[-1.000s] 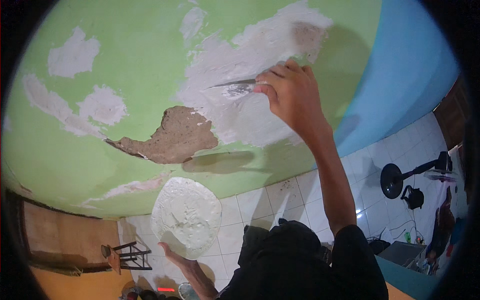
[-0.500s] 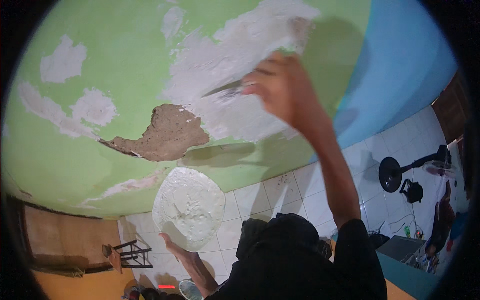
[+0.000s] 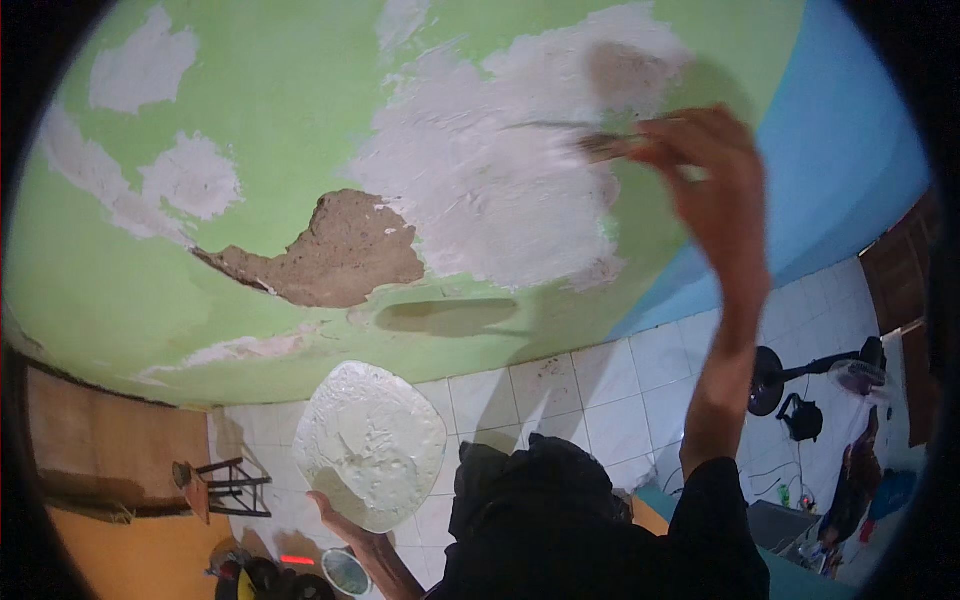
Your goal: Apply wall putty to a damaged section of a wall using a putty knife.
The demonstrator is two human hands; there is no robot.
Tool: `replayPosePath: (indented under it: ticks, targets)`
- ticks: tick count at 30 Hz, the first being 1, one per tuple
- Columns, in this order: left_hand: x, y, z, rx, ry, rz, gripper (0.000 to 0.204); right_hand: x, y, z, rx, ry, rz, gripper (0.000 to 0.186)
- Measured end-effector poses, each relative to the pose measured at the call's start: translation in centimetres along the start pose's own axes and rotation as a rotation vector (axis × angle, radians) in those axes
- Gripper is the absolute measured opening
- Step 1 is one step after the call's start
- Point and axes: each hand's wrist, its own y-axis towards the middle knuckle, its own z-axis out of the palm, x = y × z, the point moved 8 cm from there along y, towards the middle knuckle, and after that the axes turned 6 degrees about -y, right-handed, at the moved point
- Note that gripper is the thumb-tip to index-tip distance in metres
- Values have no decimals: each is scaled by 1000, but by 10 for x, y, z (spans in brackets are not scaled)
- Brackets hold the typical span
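Note:
My right hand [image 3: 705, 160] grips a putty knife [image 3: 600, 145], slightly blurred, whose thin blade is at a large white putty patch [image 3: 490, 210] on the green wall [image 3: 250, 60]. Left of that patch is a patch of bare brown plaster [image 3: 345, 250]. Low on the left, my left hand [image 3: 330, 515] holds a square, rounded-corner board or plate [image 3: 370, 445] heaped with wet white putty, supporting it from underneath.
A blue wall section [image 3: 840, 120] adjoins on the right. On the tiled floor [image 3: 545, 385] are a standing fan [image 3: 770, 380], a black kettle [image 3: 803, 417], cables and clutter at the right, a wooden stool [image 3: 225, 490] at the left and a bucket [image 3: 347, 572].
My right hand with the knife has swung to the right along the white patch. My left hand still holds the putty board, shifted slightly in view.

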Motion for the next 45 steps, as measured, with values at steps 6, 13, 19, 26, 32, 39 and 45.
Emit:
replayPosePath:
  ticks: [6,13,19,26,32,39,45]
  targets:
    - [7,12,8,37,-4,21,76,62,4,76,5,152,-80,3]
    - [0,7,-21,-62,-5,16,75,-21,-6,22,-126,-7,84,10]
    - [6,16,-34,-11,-45,-20,74,2,-26,34,-65,183,165,17]
    - [5,14,-3,136,11,62,79,69,7,89,-57,189,51,4]
    - [19,30,-55,117,-36,-25,78,-41,-31,38,-164,96,230,4]
    - [11,25,-61,53,8,-2,81,6,-34,62,-190,293,181,8]
    - [5,20,-17,105,14,18,81,57,-9,106,-76,278,95,7]
